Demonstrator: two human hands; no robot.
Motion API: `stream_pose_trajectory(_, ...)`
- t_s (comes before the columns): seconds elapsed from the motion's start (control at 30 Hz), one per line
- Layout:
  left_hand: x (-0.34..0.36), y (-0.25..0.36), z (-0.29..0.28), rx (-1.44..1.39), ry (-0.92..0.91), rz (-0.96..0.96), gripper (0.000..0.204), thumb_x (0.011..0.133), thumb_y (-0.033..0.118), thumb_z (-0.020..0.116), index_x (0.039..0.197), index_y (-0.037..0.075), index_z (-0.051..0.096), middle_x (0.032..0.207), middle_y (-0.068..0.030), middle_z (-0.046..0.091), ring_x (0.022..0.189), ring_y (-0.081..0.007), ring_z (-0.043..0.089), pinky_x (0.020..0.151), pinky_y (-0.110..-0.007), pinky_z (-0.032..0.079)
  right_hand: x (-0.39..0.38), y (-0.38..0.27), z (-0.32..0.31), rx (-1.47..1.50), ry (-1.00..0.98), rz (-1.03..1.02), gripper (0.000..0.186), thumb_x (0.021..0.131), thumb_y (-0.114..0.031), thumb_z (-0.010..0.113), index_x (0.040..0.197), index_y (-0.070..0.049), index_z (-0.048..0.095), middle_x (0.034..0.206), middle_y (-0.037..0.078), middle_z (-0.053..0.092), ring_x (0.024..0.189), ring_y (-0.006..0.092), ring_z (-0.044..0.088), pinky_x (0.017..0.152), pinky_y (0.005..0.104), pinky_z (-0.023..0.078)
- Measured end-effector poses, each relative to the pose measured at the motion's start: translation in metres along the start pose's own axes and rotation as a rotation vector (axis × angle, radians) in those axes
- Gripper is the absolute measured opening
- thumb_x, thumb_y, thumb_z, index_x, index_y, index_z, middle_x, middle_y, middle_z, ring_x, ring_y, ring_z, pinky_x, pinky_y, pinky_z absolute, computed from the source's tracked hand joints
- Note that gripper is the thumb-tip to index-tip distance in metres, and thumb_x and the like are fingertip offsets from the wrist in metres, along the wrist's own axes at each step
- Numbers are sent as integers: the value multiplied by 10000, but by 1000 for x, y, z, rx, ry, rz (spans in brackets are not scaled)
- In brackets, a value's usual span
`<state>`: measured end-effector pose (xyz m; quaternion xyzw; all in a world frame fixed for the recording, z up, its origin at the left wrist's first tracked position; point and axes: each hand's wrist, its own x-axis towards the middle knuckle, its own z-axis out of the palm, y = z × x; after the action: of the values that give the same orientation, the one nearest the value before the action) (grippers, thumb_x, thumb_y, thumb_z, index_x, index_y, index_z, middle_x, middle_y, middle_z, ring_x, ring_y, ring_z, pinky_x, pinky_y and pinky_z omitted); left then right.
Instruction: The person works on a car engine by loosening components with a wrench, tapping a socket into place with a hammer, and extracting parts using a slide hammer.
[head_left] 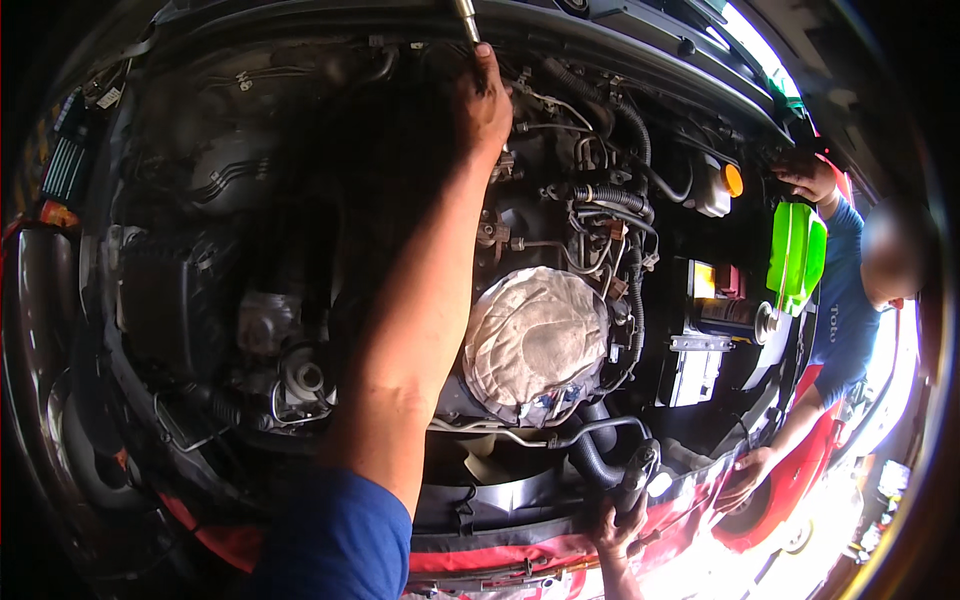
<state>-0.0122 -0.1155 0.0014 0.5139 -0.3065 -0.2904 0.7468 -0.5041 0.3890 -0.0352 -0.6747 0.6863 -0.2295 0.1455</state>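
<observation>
My left arm reaches across the engine bay, and my left hand [485, 112] is closed around a shiny metal rod [467, 18] near the far edge. The rod runs up out of the picture, so its full shape is hidden. Near the front edge, my right hand [617, 530] grips a dark cylindrical hand tool [638, 472] whose exact kind I cannot make out. Between the two hands sits the engine, with a crumpled, stained cloth [537, 338] over a round part. Hoses and metal pipes [610, 200] run along the engine's right side.
At the right a co-worker in a blue shirt [840, 300] leans in, one hand [745, 478] on the red front edge. Nearby are a battery [697, 375], a bright green container [797, 258] and a white reservoir [713, 190] with an orange cap. The raised hood's underside [640, 40] borders the far side.
</observation>
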Motion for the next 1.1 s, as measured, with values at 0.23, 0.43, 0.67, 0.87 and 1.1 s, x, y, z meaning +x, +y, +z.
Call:
stream_pose_trajectory(0.23, 0, -3, 0, -34, 48, 73, 532, 1054, 600, 496, 960, 79, 544, 733, -1, 518, 594, -115, 549, 461, -268, 402, 50, -83, -14, 406, 66, 194, 584, 874, -250, 728, 1279, 107, 506, 787, 136, 665, 632, 246, 634, 625, 354, 521)
stream_pose_trajectory(0.43, 2, -6, -1, -69, 35, 12, 543, 1051, 609, 497, 871, 98, 532, 683, 33, 480, 526, -78, 467, 439, -252, 344, 189, -188, -77, 488, -337, 81, 547, 844, -196, 762, 1269, 67, 538, 973, 98, 659, 844, 151, 621, 743, 294, 521)
stream_pose_trajectory(0.67, -1, 4, -7, 55, 29, 19, 618, 1047, 631, 482, 851, 50, 566, 632, -24, 521, 526, -143, 525, 500, -314, 421, 363, -339, -63, -434, -282, -1018, 472, 877, -97, 753, 1334, -67, 639, 1134, 181, 672, 1008, 385, 659, 826, 448, 568)
stream_pose_trajectory(0.87, -8, 11, -4, 357, 78, 49, 694, 1055, 586, 473, 849, -35, 703, 763, -277, 667, 770, -464, 677, 705, -494, 515, 477, -447, -9, -240, -461, -607, 513, 955, -189, 695, 1444, -114, 561, 1118, 167, 690, 958, 266, 675, 786, 392, 588)
stream_pose_trajectory(1.1, -4, -3, 6, 197, 154, 136, 514, 1040, 431, 599, 771, -1, 675, 685, -219, 653, 679, -403, 682, 616, -468, 505, 540, -527, 61, -325, -192, -1205, 408, 1003, -207, 684, 1389, -95, 617, 773, 26, 645, 564, 98, 555, 508, 273, 473)
